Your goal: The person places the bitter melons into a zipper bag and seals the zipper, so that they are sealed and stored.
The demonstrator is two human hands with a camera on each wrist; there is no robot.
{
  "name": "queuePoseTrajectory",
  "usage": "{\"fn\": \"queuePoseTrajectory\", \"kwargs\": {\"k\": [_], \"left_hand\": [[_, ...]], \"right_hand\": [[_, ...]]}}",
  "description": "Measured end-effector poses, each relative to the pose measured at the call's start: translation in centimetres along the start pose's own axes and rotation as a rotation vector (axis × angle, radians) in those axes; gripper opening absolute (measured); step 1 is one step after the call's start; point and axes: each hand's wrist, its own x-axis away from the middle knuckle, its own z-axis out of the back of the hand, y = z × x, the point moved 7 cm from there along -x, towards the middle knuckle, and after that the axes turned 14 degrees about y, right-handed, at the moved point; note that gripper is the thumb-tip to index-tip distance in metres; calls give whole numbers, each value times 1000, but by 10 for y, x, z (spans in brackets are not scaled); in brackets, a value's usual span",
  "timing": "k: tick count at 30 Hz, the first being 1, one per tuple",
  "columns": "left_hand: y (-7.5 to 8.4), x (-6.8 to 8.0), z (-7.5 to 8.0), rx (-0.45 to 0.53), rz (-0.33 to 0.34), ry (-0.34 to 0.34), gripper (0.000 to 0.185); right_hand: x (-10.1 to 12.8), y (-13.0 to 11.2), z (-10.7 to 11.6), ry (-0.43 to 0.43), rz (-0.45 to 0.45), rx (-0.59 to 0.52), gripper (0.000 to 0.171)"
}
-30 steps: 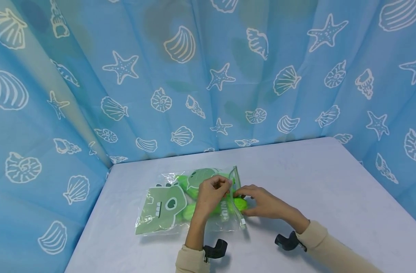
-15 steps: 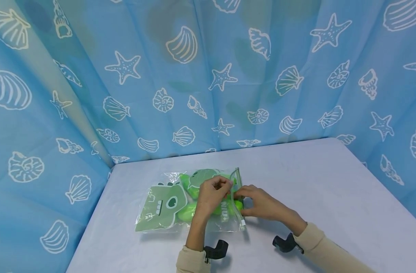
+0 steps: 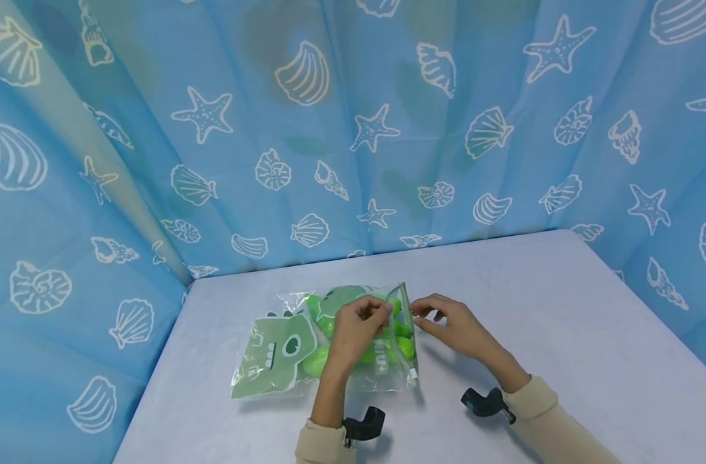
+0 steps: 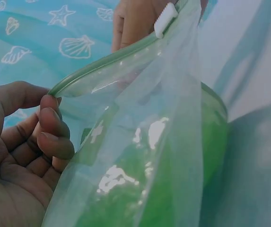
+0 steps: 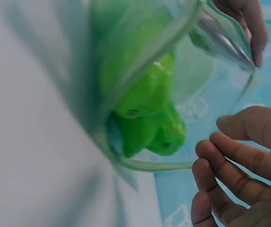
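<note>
- Pale grey and smooth, the desk (image 3: 533, 309) runs out ahead of both hands to a blue curtain (image 3: 341, 129) printed with white shells and starfish, which hangs on three sides.
- Glossy, crinkled clear plastic makes the zip bag (image 3: 330, 341), lying flat under the left hand (image 3: 353, 328); it has a green zip strip and a small white slider (image 4: 165, 19).
- Inside are rounded bright green toys (image 5: 144, 118) and a flat green dinosaur card (image 3: 274, 351).
- The left hand pinches the bag's mouth edge between thumb and curled fingertips (image 4: 55, 137), lifting it.
- The right hand (image 3: 454, 325) hovers just right of the opening, fingers loosely bent and holding nothing.
- The raised flap partly hides the toys.
</note>
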Motion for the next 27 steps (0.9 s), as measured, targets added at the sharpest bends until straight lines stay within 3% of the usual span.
{"fn": "queuePoseTrajectory", "kwargs": {"k": [6,12,17,22,27], "left_hand": [[24,1,5,150,-17,-34,25],[50,4,18,281,-76,-24,25],[57,7,22,410,-8,-31,28],[69,14,21,618,59,-136,16],[91,15,23,836,44,-246,12]], "right_hand": [[-22,-8,23,105,-19,-45,24],[-39,-41,60,206,-59,-182,26],[-41,-46,87,268,-127,-273,31],[-36,-33,82,206,-140,-363,32],[-39,-33,75,110,-65,-485,30]]}}
